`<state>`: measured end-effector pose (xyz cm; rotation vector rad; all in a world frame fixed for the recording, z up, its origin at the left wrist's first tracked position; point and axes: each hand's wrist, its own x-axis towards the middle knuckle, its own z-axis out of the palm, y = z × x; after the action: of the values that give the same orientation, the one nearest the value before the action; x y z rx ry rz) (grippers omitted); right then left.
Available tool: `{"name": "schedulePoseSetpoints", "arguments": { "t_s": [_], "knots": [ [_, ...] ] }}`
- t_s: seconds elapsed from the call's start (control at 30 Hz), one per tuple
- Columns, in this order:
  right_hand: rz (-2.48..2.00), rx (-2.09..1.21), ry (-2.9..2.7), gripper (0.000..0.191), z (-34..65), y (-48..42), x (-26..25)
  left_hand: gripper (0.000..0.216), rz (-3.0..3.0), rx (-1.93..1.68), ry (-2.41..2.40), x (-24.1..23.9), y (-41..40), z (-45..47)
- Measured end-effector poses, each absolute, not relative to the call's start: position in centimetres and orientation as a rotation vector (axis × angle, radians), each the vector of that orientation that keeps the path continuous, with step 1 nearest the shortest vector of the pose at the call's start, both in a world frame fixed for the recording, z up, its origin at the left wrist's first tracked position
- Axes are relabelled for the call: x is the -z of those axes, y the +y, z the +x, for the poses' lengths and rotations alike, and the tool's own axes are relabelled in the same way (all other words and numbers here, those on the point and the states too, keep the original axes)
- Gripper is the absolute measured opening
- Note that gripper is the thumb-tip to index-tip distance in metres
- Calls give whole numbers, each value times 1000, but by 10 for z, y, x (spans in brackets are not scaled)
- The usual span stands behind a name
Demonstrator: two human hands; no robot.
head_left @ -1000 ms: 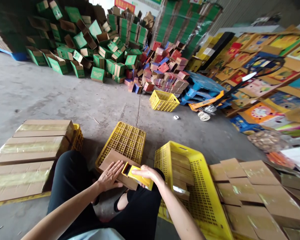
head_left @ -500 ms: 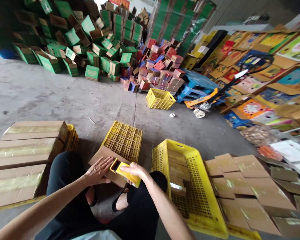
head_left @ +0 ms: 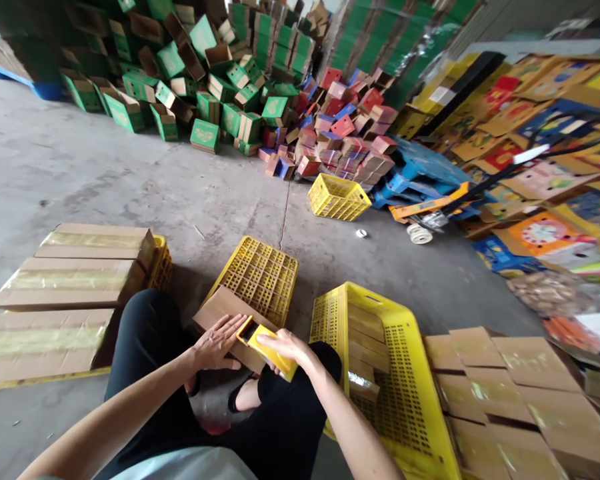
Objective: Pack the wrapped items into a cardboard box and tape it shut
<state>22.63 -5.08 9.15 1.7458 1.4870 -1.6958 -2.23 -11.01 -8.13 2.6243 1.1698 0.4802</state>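
Observation:
A brown cardboard carton (head_left: 223,303) sits between my knees, against a yellow crate with a gridded face (head_left: 263,273). My left hand (head_left: 219,345) lies flat on the carton, fingers stretched out. In my right hand (head_left: 286,350) is a yellow boxy hand tool that looks like a tape dispenser (head_left: 286,371). Its dark open end rests at or just above the carton, close to my left fingertips. I cannot make out whether any tape runs from it.
Taped cartons (head_left: 75,283) stand at my left. On my right, a large yellow crate (head_left: 405,320) holds several cartons, with flat cardboard pieces (head_left: 510,387) beyond. Ahead are a small yellow crate (head_left: 337,200), a pallet jack (head_left: 430,210) and heaped green boxes (head_left: 205,135).
The whole view has shifted, so the scene sits further right. My hands and the tape dispenser keep nearly the same place on the carton.

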Motion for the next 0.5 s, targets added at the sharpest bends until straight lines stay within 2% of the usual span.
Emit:
{"name": "schedulePoseSetpoints", "arguments": {
  "t_s": [0.2, 0.5],
  "knots": [
    [1786, 1683, 1450, 49, 247, -57, -100, 118, 2586, -459, 1165, 84, -109, -22],
    [1802, 1644, 1432, 50, 250, -63, -84, 124, 2579, -436, 1176, 85, -112, -17]
  ]
}}
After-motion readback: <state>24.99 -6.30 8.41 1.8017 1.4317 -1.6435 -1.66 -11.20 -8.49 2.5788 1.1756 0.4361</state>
